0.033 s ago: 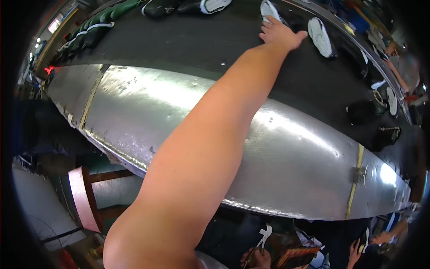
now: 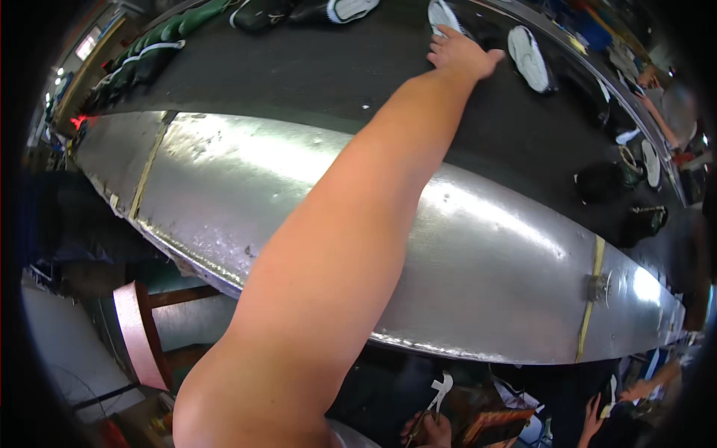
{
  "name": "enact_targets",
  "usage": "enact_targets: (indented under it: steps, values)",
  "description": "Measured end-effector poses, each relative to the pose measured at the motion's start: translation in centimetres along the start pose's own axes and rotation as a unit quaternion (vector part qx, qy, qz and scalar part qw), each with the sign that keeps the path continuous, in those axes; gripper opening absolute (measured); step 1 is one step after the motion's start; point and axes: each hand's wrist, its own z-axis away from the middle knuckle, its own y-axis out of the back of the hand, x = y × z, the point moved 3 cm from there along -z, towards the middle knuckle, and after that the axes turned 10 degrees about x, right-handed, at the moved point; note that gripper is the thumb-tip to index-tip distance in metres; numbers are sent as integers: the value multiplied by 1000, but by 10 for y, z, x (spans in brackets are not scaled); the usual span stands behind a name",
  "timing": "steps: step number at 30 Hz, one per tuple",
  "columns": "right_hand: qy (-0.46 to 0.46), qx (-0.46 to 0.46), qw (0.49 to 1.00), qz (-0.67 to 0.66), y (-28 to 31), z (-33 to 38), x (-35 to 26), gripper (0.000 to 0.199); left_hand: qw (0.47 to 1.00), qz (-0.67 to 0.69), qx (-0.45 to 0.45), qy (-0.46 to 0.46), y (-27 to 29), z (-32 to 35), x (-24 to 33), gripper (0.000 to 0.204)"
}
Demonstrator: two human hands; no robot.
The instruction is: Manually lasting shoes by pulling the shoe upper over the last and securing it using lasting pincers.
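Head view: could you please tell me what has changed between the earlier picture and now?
Nothing visibly changed hands or place; only the whole picture shifts slightly, mostly leftward. The left hand stays spread out at the black-and-white shoe, and the right hand keeps holding the silver metal claw hammer. The curved silver metal panel stays as it was.

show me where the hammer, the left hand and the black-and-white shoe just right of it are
hammer [image 2: 442, 387]: head camera, on its pale head
left hand [image 2: 458, 57]: head camera, back of the hand
black-and-white shoe [image 2: 529, 60]: head camera, on its white part
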Motion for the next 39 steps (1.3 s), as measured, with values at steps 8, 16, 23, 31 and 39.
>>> enact_targets:
  steps: [8, 16, 23, 31, 39]
  values:
    - [0, -36, 999, -20, 32, -14, 33, 26, 989, -19, -128, -67, 18, -7, 20, 40]
    - [57, -59, 996, 29, 33, -17, 52, 25, 835, 439, -289, 165, 176, 51, -7, 29]
    - [106, -68, 991, 37, 36, -11, 105, 23, 685, 653, -319, 53, 365, 240, -86, 67]
    - [187, -50, 981, -13, 50, 0, 146, 24, 740, 447, -470, 177, 403, 497, -217, 97]
    - [216, 52, 975, 30, 65, 47, 142, 18, 818, -105, -552, -124, 368, 584, -242, 94]
